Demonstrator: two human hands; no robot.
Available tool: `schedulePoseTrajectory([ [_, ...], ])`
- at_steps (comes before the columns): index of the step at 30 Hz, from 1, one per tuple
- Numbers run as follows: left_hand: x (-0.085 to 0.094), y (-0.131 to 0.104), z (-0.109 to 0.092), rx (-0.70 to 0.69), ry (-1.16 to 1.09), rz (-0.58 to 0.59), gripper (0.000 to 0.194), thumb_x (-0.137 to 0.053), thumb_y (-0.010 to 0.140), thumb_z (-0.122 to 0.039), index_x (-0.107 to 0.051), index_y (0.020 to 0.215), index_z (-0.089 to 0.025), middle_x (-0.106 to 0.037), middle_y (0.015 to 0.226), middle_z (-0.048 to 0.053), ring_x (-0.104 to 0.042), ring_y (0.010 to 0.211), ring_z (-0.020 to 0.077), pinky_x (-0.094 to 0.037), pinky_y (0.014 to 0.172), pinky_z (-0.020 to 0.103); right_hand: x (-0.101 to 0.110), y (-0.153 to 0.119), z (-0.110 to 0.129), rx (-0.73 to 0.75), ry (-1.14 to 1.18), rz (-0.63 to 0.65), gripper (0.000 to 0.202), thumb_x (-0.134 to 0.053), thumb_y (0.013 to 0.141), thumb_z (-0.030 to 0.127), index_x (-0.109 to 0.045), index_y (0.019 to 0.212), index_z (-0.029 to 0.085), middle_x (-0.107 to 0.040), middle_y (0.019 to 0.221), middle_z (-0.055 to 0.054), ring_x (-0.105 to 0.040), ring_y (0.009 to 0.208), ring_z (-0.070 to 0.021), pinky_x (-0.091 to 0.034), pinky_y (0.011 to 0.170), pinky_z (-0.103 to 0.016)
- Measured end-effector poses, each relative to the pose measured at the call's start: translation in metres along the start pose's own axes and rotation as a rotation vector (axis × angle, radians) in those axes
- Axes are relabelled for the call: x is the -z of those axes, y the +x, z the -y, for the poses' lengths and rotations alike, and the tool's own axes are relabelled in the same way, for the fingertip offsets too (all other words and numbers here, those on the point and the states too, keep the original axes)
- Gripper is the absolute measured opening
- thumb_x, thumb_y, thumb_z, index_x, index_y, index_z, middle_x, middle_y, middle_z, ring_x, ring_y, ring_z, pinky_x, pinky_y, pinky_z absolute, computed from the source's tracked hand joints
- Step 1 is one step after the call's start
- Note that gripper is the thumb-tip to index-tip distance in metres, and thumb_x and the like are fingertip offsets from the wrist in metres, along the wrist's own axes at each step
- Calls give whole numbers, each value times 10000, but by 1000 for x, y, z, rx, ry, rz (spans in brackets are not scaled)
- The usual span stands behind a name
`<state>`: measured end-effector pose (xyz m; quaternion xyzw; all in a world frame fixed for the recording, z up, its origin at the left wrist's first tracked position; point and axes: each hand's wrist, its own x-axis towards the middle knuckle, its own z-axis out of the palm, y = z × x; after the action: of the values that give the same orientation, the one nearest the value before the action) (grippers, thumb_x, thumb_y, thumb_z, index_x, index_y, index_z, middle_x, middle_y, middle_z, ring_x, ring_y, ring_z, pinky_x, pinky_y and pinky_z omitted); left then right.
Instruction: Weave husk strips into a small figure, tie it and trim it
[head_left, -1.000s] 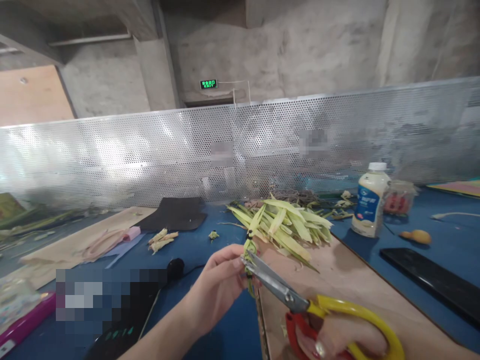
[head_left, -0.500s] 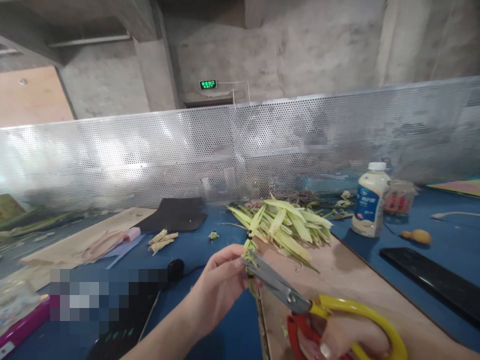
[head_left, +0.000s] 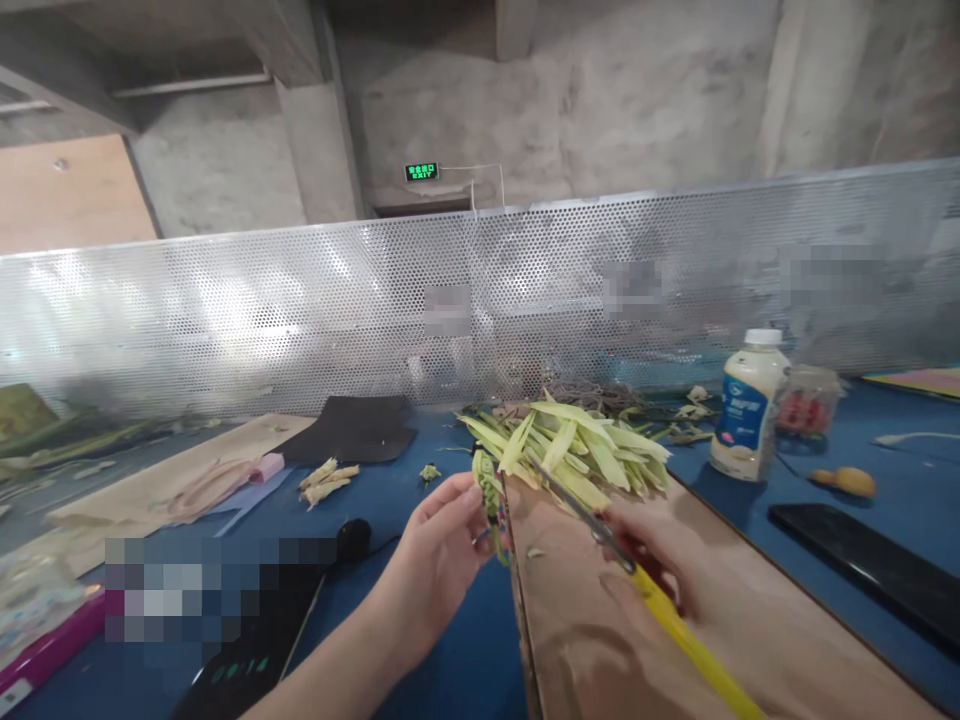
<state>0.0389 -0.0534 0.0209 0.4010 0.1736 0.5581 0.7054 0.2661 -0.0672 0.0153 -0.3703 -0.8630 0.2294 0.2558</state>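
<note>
In my left hand (head_left: 442,545), closed in a pinch, a small braided piece of green corn husk (head_left: 487,485) stands roughly upright. My right hand (head_left: 660,560) grips a pair of scissors (head_left: 679,625) with a yellow handle; the other handle is hidden. The blades point up and left, apart from the braid, over the front of a loose pile of pale green corn husks (head_left: 592,435). That pile lies on the far end of a brown board (head_left: 577,590), which runs below my right hand.
A white-capped bottle (head_left: 746,410) and a clear box of red pieces (head_left: 806,400) stand to the right, behind a black phone (head_left: 862,560). On the left lie small husk bundles (head_left: 326,482), a black sheet (head_left: 349,430) and a second phone (head_left: 247,650). A perforated metal screen (head_left: 330,300) closes the back.
The scissors have come away from the braid, moving right and up, and turned edge-on. My left hand has shifted slightly left and the braid has tilted.
</note>
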Motion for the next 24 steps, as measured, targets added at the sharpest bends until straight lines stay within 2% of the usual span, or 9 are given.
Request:
schedulePoseTrajectory([
  [1, 1, 0, 1, 9, -2, -14, 70, -559, 806, -171, -621, 776, -154, -628, 771, 14, -558, 688, 101, -428, 662, 245, -1, 0, -2, -36, -41, -69, 57, -505, 835, 264, -505, 884, 232, -551, 862, -59, -509, 728, -149, -433, 584, -257],
  [4, 1, -1, 4, 12, -4, -4, 75, -553, 809, -163, -621, 781, -144, -631, 781, 25, -561, 708, 107, -428, 670, 246, -7, 2, -7, -104, -273, -279, 190, -552, 694, 175, -424, 825, 225, -524, 745, -45, -482, 645, -170, -352, 516, -266],
  [7, 1, -3, 6, 5, -4, 1, 69, -553, 807, -154, -621, 795, -144, -623, 771, 27, -550, 708, 108, -430, 677, 250, -13, 3, -10, -46, -590, -404, 147, -504, 680, 187, -396, 779, 205, -513, 697, -10, -459, 532, -135, -305, 479, -247],
  [10, 1, -5, 7, 5, -1, 7, 65, -553, 803, -143, -618, 797, -146, -609, 763, 28, -533, 697, 108, -433, 688, 259, -19, 3, -13, 1, -714, -471, 136, -490, 683, 207, -376, 757, 203, -500, 662, 7, -426, 461, -119, -255, 439, -237],
  [13, 1, -5, 8, 13, 7, 29, 65, -553, 800, -141, -617, 787, -137, -598, 757, 32, -525, 688, 107, -437, 691, 266, -23, 2, -19, -25, -725, -482, 135, -489, 712, 247, -385, 785, 201, -510, 695, 4, -457, 494, -131, -287, 464, -244],
  [18, 0, -4, 7, 16, 14, 27, 60, -559, 794, -141, -614, 771, -130, -595, 762, 37, -529, 680, 107, -436, 674, 262, -26, 3, -27, -28, -666, -508, 171, -476, 733, 276, -405, 864, 192, -521, 779, -23, -526, 694, -190, -370, 572, -286],
  [24, 2, -4, 8, 21, 21, 20, 26, -590, 766, -132, -615, 768, -137, -592, 748, 31, -526, 683, 106, -425, 681, 254, -26, 5, -25, -83, -690, -472, 165, -491, 740, 273, -422, 859, 182, -518, 751, -18, -498, 596, -158, -348, 535, -276],
])
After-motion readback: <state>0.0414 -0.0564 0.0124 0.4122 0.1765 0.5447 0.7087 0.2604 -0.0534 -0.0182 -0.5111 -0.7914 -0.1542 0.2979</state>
